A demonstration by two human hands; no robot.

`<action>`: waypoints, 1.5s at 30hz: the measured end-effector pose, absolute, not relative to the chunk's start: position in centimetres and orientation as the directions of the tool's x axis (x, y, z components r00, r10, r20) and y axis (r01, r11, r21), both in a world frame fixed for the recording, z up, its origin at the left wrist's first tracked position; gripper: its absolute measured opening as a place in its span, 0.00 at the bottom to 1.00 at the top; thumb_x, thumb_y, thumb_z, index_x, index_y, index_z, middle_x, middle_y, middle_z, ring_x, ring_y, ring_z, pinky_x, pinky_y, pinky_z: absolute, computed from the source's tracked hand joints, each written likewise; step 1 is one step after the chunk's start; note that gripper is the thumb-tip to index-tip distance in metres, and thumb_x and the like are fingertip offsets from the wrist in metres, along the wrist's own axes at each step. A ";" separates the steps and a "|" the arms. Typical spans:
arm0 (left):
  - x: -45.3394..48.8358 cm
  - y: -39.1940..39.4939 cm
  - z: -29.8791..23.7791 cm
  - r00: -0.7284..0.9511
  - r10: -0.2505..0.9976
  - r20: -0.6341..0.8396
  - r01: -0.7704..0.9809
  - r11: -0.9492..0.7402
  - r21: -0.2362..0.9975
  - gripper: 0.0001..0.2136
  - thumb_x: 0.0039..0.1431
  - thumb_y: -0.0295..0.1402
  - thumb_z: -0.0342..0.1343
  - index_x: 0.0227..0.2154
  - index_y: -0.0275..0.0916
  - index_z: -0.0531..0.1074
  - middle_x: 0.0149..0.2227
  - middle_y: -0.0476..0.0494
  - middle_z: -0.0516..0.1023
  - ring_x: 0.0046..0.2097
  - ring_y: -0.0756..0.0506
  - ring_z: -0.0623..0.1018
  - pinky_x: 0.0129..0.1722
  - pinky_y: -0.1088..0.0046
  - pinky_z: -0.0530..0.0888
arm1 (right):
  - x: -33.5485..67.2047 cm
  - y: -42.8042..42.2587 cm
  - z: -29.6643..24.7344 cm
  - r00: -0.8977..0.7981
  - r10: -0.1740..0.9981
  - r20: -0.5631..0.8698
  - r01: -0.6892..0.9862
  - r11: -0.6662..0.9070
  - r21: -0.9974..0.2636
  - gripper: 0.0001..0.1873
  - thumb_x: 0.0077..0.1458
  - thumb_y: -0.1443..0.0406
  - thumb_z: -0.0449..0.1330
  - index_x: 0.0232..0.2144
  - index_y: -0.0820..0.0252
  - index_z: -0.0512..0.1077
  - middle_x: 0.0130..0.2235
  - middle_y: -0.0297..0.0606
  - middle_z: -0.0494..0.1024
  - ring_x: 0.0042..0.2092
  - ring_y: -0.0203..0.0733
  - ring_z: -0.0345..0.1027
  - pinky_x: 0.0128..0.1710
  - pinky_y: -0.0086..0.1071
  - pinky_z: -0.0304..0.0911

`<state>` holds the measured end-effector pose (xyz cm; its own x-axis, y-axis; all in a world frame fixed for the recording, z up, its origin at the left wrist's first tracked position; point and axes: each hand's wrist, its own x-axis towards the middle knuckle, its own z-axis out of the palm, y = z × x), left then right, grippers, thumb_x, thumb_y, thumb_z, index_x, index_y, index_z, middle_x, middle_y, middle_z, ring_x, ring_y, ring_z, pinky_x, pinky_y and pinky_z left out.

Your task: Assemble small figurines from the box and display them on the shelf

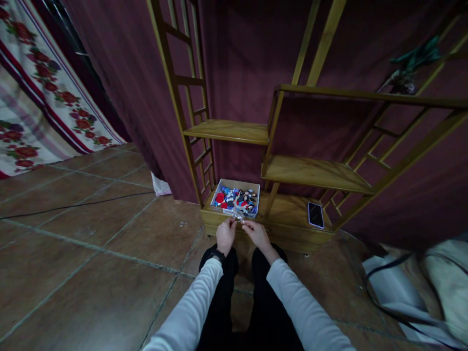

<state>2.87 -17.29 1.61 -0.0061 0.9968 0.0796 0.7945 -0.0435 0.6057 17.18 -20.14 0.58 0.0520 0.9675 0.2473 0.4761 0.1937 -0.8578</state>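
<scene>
Left hand (225, 235) and right hand (257, 233), both nearly closed, are pinching a crinkled clear-plastic packet (238, 214) (probably light, soft and slippery, best gripped by its edges). They are holding it at the near side of a white cardboard box (239, 184).

Both hands (225, 235) close together, pinched

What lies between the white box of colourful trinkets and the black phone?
The head view shows a yellow-brown wooden post and some wooden shelf board.
</scene>
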 end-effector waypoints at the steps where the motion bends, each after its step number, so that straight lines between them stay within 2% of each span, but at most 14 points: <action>1: 2.9 -17.2 1.6 -0.008 0.997 0.081 0.774 -0.045 0.631 0.11 0.58 0.37 0.49 0.39 0.40 0.73 0.35 0.41 0.79 0.36 0.46 0.76 0.32 0.75 0.63 | 17.1 -20.2 0.6 0.041 0.967 0.250 0.462 0.203 -0.863 0.12 0.51 0.62 0.56 0.38 0.51 0.75 0.38 0.34 0.80 0.39 0.41 0.73 0.41 0.32 0.65; 5: 3.0 -16.8 1.3 0.015 0.997 0.081 0.680 -0.069 0.730 0.10 0.57 0.34 0.50 0.37 0.38 0.74 0.35 0.41 0.79 0.35 0.47 0.76 0.33 0.76 0.64 | 16.8 -20.4 1.0 0.019 0.968 0.249 0.416 0.219 -0.883 0.12 0.50 0.61 0.57 0.38 0.50 0.75 0.37 0.34 0.80 0.38 0.42 0.73 0.39 0.33 0.65; 11: 3.0 -15.9 0.3 0.069 0.996 0.059 0.546 -0.087 0.833 0.07 0.53 0.30 0.51 0.29 0.35 0.74 0.27 0.44 0.77 0.30 0.49 0.74 0.31 0.77 0.66 | 16.7 -20.8 1.4 0.019 0.969 0.248 0.440 0.214 -0.872 0.10 0.49 0.57 0.59 0.34 0.52 0.76 0.33 0.33 0.79 0.33 0.40 0.72 0.34 0.30 0.64; 15: 3.3 -15.4 -0.6 0.108 0.994 0.025 0.375 -0.064 0.925 0.05 0.50 0.28 0.53 0.25 0.35 0.72 0.23 0.46 0.75 0.27 0.49 0.73 0.29 0.76 0.68 | 16.9 -21.0 1.9 0.021 0.966 0.259 0.465 0.220 -0.858 0.13 0.52 0.54 0.55 0.31 0.53 0.76 0.30 0.32 0.78 0.31 0.39 0.69 0.33 0.28 0.61; 20: 4.1 -15.5 -1.0 0.182 0.982 -0.055 0.047 0.047 0.998 0.07 0.47 0.33 0.58 0.20 0.35 0.68 0.20 0.47 0.74 0.22 0.51 0.71 0.26 0.75 0.68 | 17.3 -20.6 1.7 0.202 0.923 0.329 0.510 0.188 -0.840 0.15 0.57 0.56 0.49 0.31 0.55 0.72 0.31 0.34 0.75 0.34 0.39 0.68 0.37 0.30 0.60; 23: 4.2 -15.9 -0.4 0.273 0.953 -0.130 -0.051 0.150 0.987 0.12 0.43 0.38 0.62 0.20 0.34 0.68 0.18 0.47 0.74 0.21 0.51 0.72 0.25 0.75 0.69 | 17.7 -20.0 1.0 0.261 0.906 0.332 0.492 0.171 -0.854 0.13 0.56 0.58 0.50 0.32 0.56 0.71 0.34 0.36 0.74 0.36 0.39 0.67 0.39 0.30 0.60; 29: 3.7 -16.3 0.7 0.410 0.897 -0.164 -0.086 0.217 0.972 0.18 0.37 0.43 0.66 0.25 0.31 0.71 0.23 0.42 0.77 0.26 0.48 0.76 0.28 0.74 0.71 | 18.2 -19.3 0.3 0.219 0.954 0.207 0.300 0.136 -0.944 0.13 0.52 0.57 0.53 0.33 0.56 0.73 0.33 0.34 0.76 0.35 0.39 0.68 0.37 0.31 0.63; 35: 3.6 -16.4 0.5 0.473 0.852 -0.224 -0.051 0.280 0.959 0.19 0.37 0.41 0.67 0.28 0.30 0.73 0.27 0.38 0.79 0.29 0.46 0.78 0.31 0.72 0.73 | 18.3 -19.1 0.3 0.182 0.977 0.107 0.096 0.090 -0.991 0.15 0.48 0.54 0.57 0.33 0.57 0.74 0.27 0.33 0.76 0.28 0.37 0.67 0.26 0.28 0.61; 39: 3.4 -16.3 0.4 0.487 0.833 -0.264 -0.067 0.337 0.939 0.19 0.36 0.38 0.68 0.30 0.30 0.74 0.31 0.36 0.79 0.32 0.45 0.79 0.33 0.73 0.74 | 18.5 -18.9 0.0 0.131 0.991 0.022 -0.080 0.032 -0.996 0.17 0.44 0.53 0.60 0.30 0.60 0.74 0.23 0.31 0.73 0.21 0.32 0.61 0.19 0.25 0.56; 42: 3.3 -16.2 0.6 0.475 0.834 -0.280 -0.097 0.367 0.925 0.15 0.40 0.37 0.67 0.28 0.31 0.73 0.31 0.37 0.79 0.32 0.47 0.79 0.32 0.75 0.73 | 18.7 -19.0 0.0 0.121 0.993 -0.011 -0.171 0.010 -0.985 0.17 0.43 0.53 0.61 0.29 0.60 0.73 0.22 0.31 0.71 0.21 0.32 0.60 0.18 0.25 0.56; 45: 3.1 -16.1 0.8 0.461 0.838 -0.292 -0.120 0.385 0.915 0.12 0.48 0.37 0.62 0.30 0.31 0.73 0.30 0.37 0.79 0.31 0.49 0.78 0.30 0.76 0.73 | 18.8 -19.1 0.3 0.152 0.988 -0.008 -0.209 0.024 -0.978 0.17 0.43 0.52 0.60 0.27 0.60 0.72 0.22 0.32 0.72 0.22 0.33 0.61 0.20 0.26 0.58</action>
<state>3.08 -16.11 0.80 0.4611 0.8378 -0.2922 -0.1199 0.3851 0.9150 18.83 -19.13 0.32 0.1516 0.9884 -0.0084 -0.2090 0.0238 -0.9776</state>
